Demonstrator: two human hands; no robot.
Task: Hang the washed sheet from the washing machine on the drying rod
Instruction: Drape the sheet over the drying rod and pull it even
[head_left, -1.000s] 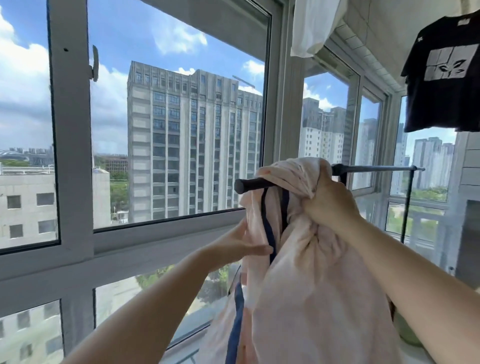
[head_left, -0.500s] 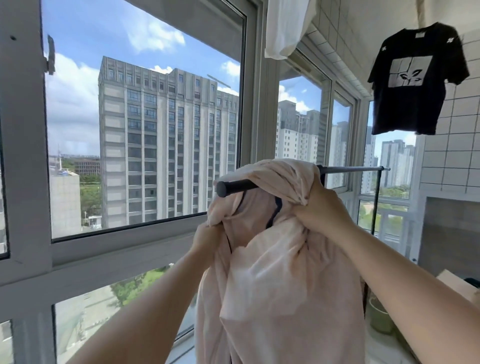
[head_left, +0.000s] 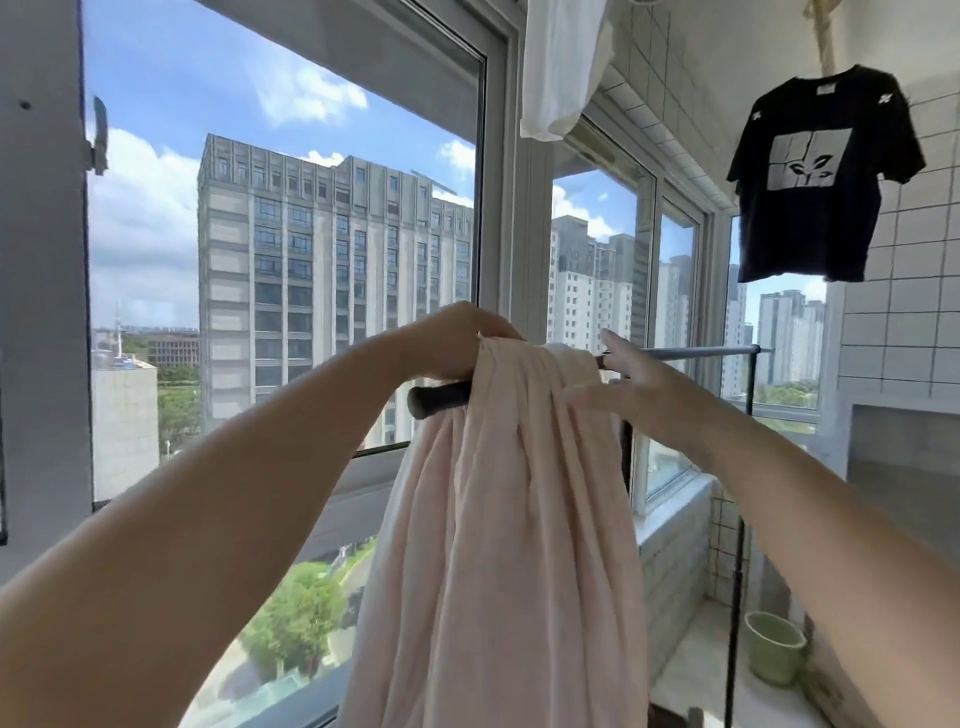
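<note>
**Sheet draped over rod, both hands at the top**

Sheet (head_left: 498, 519), pale pink, bunched over the near end of the drying rod (head_left: 696, 352) and hanging in long vertical folds down past the bottom of the frame. Gathered narrow at the top, widening lower down. Black end cap of the rod poking out just left of the cloth.

Left hand (head_left: 457, 338) reaching in from the lower left, resting over the top left of the bunched cloth where it crosses the rod; grip curled over the fabric edge, fingertips hidden behind the cloth. Right hand (head_left: 631, 387) coming in from the right, released, fingers spread and straight, palm side against the right flank of the sheet just beside the rod; thumb stretched toward the folds, index finger pointing up along the rod.

Rod running away to the right toward a dark upright post (head_left: 749, 379) at its far end. Behind, large window (head_left: 498, 171) with grey frames, tall buildings and blue sky with clouds outside.

Black T-shirt (head_left: 826, 176) with a pale square print hanging high on the right, against a white tiled wall (head_left: 904, 332). White cloth (head_left: 561, 67) hanging from above, near the top centre. Green pot (head_left: 774, 654) on the floor at lower right, beside the tiled sill.
</note>
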